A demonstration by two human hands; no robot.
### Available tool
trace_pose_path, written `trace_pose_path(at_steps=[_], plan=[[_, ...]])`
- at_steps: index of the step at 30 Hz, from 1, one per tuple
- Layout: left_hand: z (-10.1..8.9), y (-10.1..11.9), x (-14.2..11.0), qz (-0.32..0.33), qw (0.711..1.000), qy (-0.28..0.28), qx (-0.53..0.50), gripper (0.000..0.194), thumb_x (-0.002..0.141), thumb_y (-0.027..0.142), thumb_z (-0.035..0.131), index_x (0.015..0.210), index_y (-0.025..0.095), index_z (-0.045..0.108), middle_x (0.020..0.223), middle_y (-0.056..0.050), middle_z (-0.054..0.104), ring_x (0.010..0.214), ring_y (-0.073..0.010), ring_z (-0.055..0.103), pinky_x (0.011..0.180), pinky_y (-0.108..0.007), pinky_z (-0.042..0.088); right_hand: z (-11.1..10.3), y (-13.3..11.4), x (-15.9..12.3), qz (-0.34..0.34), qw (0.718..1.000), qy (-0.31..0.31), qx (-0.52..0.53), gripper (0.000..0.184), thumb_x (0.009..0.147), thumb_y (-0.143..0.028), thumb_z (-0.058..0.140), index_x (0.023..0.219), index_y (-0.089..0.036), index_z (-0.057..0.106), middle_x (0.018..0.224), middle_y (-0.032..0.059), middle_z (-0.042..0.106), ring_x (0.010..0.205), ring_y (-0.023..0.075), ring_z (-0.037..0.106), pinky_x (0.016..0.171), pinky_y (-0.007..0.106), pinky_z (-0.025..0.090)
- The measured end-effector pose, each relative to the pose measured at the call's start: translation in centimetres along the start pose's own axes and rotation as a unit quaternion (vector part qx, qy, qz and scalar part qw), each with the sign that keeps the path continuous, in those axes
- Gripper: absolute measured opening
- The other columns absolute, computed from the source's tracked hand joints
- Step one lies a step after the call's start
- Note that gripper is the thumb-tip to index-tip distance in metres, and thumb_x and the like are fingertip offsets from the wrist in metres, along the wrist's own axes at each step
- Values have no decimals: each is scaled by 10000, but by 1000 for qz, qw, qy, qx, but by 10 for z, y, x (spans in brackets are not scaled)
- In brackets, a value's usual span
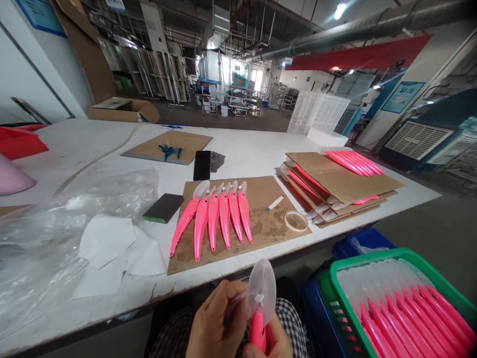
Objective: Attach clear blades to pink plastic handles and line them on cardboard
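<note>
My right hand (278,338) grips a pink fishing lure (258,330) by its body, low at the front of the view. The lure's rounded, translucent lip (265,286) points upward. Beside that lip is my left hand (216,320), its fingers curled in a pinch; a bit of something translucent shows by its fingertips, too unclear to name. On the table ahead, several pink lures (224,219) lie side by side on a cardboard sheet (266,238), their lips facing the far side.
At right, a green basket (337,276) holds many pink lures. Cardboard sheets (309,169) layered with lures are stacked on the table's right. A tape ring (296,221), dark sanding block (164,208), phone (201,165) and plastic sheeting (48,248) lie about.
</note>
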State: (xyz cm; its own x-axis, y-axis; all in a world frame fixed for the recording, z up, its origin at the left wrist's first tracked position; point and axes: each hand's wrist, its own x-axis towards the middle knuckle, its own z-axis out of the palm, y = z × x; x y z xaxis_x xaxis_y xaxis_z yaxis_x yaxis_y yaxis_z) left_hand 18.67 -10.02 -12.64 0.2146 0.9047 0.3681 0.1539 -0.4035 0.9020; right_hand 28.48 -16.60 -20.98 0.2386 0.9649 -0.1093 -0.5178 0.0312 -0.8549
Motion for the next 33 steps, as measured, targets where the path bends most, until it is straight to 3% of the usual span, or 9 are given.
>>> trace_pose_path(at_steps=[5,9,13,18,24,28,33], plan=[[3,-8,-7,-41,999,1,-27,189,869,388,575,938,225,642,717,-9,632,597,-128,616,506,-167,507,-6,2,1,-10,998,19,-51,815,541,-453,837,1275,-229,561,1100,70,696,978,285,648,822,331,510],[3,-11,-10,-62,997,13,-49,211,874,415,571,947,227,633,726,-15,654,612,-133,632,512,-165,515,-7,0,0,-31,994,37,-96,804,542,-467,826,1269,-222,582,1118,79,685,1016,306,627,910,372,483],[2,-11,-11,-78,995,22,-61,240,859,437,589,932,215,643,727,-23,661,611,-138,640,507,-166,522,-6,-7,1,-26,986,49,-155,749,542,-433,833,1232,-235,619,1154,90,671,1079,339,597,885,383,507],[3,-11,-11,-92,992,31,-86,237,843,436,611,926,218,654,700,-2,644,571,-122,620,561,-180,546,-4,-11,0,-35,986,43,-159,709,548,-394,838,1210,-246,635,1196,74,653,1103,327,587,944,372,473],[5,-10,-11,-160,978,-4,-132,286,843,459,596,963,201,630,693,-2,638,550,-119,589,549,-193,535,0,-9,-1,-9,990,55,-127,760,502,-391,862,1207,-231,627,1143,69,679,1085,324,596,907,358,493],[-1,-8,-7,-193,964,-46,-179,329,827,446,627,1068,224,599,850,-27,670,727,-164,641,669,-245,552,6,-14,2,6,995,38,-87,802,512,-430,863,1241,-235,592,1069,54,710,1031,308,627,882,354,504],[-14,-6,-2,-242,912,-119,-310,400,756,430,728,1091,239,620,854,-11,667,764,-157,612,700,-241,512,9,-22,6,-19,995,-3,-94,712,594,-504,816,1218,-232,606,1058,51,708,1022,280,630,884,318,493]])
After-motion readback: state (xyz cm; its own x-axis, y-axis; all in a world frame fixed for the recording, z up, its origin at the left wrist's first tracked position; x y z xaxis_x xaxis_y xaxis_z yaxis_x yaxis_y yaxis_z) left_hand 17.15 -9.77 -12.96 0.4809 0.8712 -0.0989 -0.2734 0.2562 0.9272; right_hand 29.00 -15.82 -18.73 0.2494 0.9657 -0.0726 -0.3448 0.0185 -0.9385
